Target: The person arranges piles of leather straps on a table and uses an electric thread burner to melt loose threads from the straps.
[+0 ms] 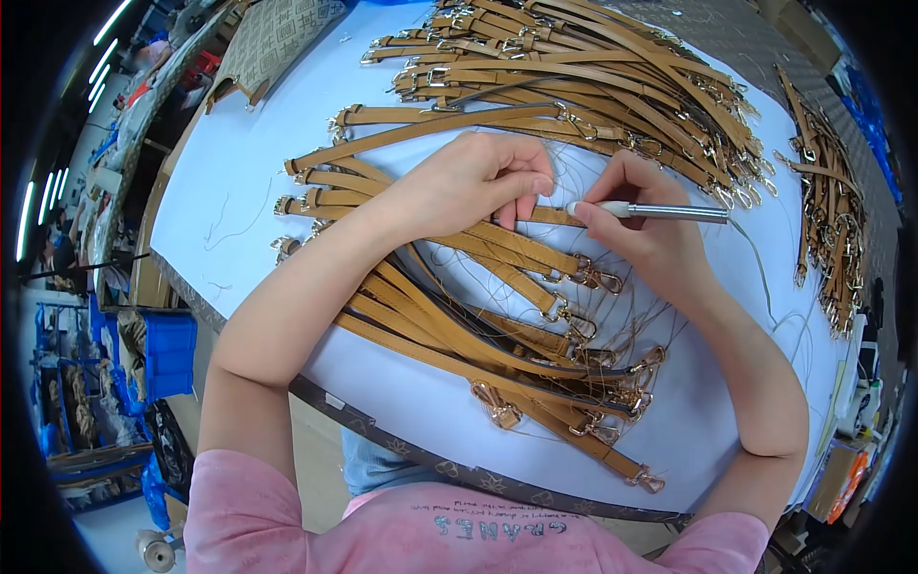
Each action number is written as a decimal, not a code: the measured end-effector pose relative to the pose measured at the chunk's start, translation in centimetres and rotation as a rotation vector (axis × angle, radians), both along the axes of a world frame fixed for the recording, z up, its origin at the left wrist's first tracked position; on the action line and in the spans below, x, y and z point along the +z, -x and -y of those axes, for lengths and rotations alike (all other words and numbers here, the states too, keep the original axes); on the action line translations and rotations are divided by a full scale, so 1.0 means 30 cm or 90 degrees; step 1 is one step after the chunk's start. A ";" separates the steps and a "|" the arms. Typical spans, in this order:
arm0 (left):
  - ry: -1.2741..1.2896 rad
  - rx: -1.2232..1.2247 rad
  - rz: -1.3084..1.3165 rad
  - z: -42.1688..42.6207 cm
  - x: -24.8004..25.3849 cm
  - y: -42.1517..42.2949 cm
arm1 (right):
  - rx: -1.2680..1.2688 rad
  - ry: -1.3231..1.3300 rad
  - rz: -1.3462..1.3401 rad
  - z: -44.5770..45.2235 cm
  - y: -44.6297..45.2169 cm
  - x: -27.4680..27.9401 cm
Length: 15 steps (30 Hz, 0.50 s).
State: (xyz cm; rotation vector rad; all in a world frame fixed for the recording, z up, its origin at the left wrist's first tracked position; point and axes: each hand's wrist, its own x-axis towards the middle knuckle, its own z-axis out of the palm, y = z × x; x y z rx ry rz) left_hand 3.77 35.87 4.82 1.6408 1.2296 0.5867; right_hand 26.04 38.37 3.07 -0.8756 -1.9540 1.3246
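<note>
My left hand (pixel 497 182) is closed, its thumb and forefinger pinched and its lower fingers curled at a narrow tan leather strap (pixel 555 216). Any thread in that pinch is too fine to make out. In my right hand (pixel 650 215) is a slim pen-shaped tool (pixel 674 211) with a silver barrel and a whitish front end. Its tip points left, close to the strap, and a thin cord trails from its back end. Below both hands lie more tan straps (pixel 459 359) with gold-coloured clasps (pixel 598 277) and loose threads.
A large pile of tan straps (pixel 574 72) covers the table's far side. Another strap bundle (pixel 832 210) lies at the right. A patterned piece (pixel 277 43) rests at the far left of the white tabletop (pixel 229 182). Blue crates (pixel 163 349) stand at the lower left.
</note>
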 end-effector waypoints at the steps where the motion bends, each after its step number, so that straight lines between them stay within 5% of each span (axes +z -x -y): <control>1: -0.002 -0.002 -0.001 0.001 0.000 0.000 | -0.001 -0.002 0.000 0.000 0.000 -0.003; 7: 0.015 0.049 0.037 0.008 0.004 -0.007 | 0.010 0.001 0.012 -0.007 -0.009 -0.005; 11: -0.293 0.049 -0.125 0.026 -0.018 -0.037 | -0.006 0.334 -0.369 -0.040 -0.024 -0.016; 15: -0.297 -0.046 -0.203 0.031 -0.023 -0.045 | -0.014 0.244 -0.351 -0.036 -0.028 0.006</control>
